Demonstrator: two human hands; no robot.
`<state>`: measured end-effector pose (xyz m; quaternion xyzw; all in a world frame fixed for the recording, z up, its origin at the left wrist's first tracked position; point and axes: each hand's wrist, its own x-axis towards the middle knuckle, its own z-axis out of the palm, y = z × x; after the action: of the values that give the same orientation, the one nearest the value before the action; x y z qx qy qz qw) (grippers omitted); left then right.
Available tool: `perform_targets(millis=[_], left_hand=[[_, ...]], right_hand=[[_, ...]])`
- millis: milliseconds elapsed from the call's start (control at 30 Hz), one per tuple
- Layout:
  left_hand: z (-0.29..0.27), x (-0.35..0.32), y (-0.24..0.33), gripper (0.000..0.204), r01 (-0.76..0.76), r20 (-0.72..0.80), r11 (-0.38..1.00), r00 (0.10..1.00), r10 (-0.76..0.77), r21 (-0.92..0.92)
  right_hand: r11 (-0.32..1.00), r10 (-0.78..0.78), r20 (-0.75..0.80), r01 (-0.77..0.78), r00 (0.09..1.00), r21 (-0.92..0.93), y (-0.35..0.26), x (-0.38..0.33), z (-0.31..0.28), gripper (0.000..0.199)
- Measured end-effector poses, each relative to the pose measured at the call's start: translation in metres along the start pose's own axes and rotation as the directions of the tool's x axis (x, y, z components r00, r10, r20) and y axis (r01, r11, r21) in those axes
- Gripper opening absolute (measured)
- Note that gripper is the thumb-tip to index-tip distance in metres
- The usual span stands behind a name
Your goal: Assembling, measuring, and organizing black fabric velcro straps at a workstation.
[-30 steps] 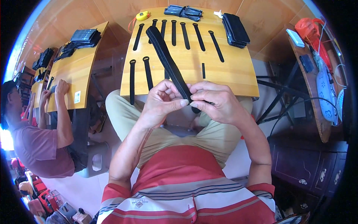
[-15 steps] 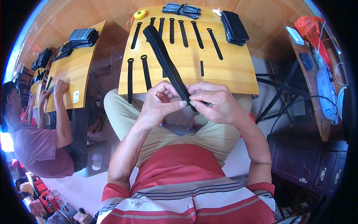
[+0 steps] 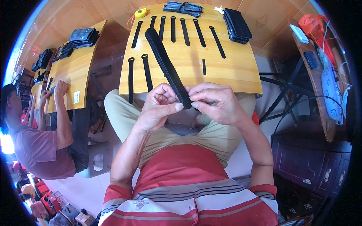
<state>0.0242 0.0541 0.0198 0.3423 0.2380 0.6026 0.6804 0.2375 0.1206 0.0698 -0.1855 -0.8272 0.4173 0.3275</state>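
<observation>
A wide black fabric strap (image 3: 166, 64) slants up and away from my hands, over the near edge of the table. My left hand (image 3: 160, 107) pinches its near end between thumb and fingers. Close beside it, my right hand (image 3: 215, 101) has thumb and fingertips closed on the same end of the strap. Several narrow black straps with a loop at one end lie on the table, such as the cable strap (image 3: 173, 30) in the far row and another looped strap (image 3: 131, 81) at the near left. A short black strip (image 3: 204, 67) lies right of the held strap.
On the wooden table (image 3: 233, 81) are a yellow tape measure (image 3: 141, 13), a bundle of dark straps (image 3: 183, 8) and a black stack (image 3: 236, 26). To the left, a co-worker (image 3: 41, 143) sits at another table (image 3: 69, 67). A side table (image 3: 316, 101) stands right.
The held strap has turned slightly at its near end, and its flat face shows more. My right fingers have shifted a little at that end. The other straps lie as before.
</observation>
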Motion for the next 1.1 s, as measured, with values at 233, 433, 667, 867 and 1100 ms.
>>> perform_targets(millis=[233, 433, 667, 867, 1100], left_hand=[[0.006, -0.004, -0.006, 0.026, 0.025, -0.074, 0.954, 0.997, -0.003, 0.298], [0.023, -0.02, -0.007, 0.025, -0.002, -0.007, 0.399, 1.0, 0.023, 0.917], [0.046, -0.039, -0.008, 0.028, -0.163, -0.023, 0.626, 0.96, 0.278, 0.763], [0.091, -0.041, 0.025, 0.036, 0.034, -0.004, 0.991, 0.999, -0.034, 0.129], [0.07, -0.028, 0.015, 0.021, 0.004, -0.016, 0.97, 1.0, 0.0, 0.244]], right_hand=[[0.964, 0.164, -0.095, -0.139, 0.982, 0.225, 0.008, -0.01, 0.015, 0.024], [0.959, 0.282, -0.106, -0.285, 0.953, -0.009, -0.021, 0.005, -0.003, 0.047], [0.934, -0.195, -0.193, 0.122, 0.962, -0.336, -0.039, 0.009, -0.012, 0.033], [0.514, -0.47, 0.002, 0.276, 0.882, -0.812, -0.048, 0.015, -0.013, 0.035], [0.54, -0.377, 0.089, 0.297, 0.922, -0.788, -0.044, 0.02, -0.015, 0.038]])
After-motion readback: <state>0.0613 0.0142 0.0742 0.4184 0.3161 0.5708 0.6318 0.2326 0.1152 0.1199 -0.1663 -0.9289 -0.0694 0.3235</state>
